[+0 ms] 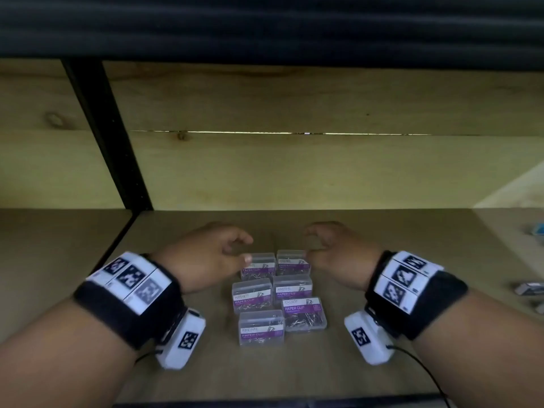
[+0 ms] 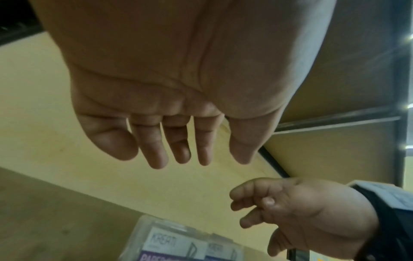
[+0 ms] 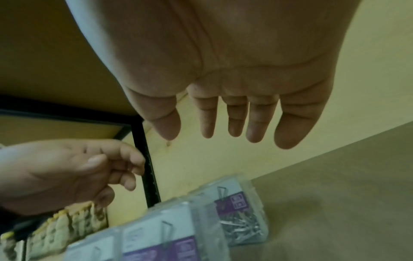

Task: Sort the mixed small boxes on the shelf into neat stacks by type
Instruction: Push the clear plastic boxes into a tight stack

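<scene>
Six clear paper clip boxes [image 1: 272,295] with purple labels lie flat on the wooden shelf [image 1: 368,363], set in two columns of three that run away from the person toward the back wall [image 1: 294,172]. Each box has its long axis across the shelf, left to right, with the label text reading upright toward the person. The front right box [image 1: 304,314] is turned slightly off that line, and the front left box [image 1: 261,327] sits a little nearer the shelf edge than its neighbour.

The left hand [image 1: 203,254] hangs just left of the back left box [image 1: 258,266], fingers loosely curled and holding nothing; its thumb tip is at that box's near left corner, though contact is unclear. The right hand [image 1: 338,254] is just right of the back right box [image 1: 293,262], fingers relaxed and empty.

At the far right of the shelf lie a few other small boxes [image 1: 530,288], well apart and blurred
</scene>
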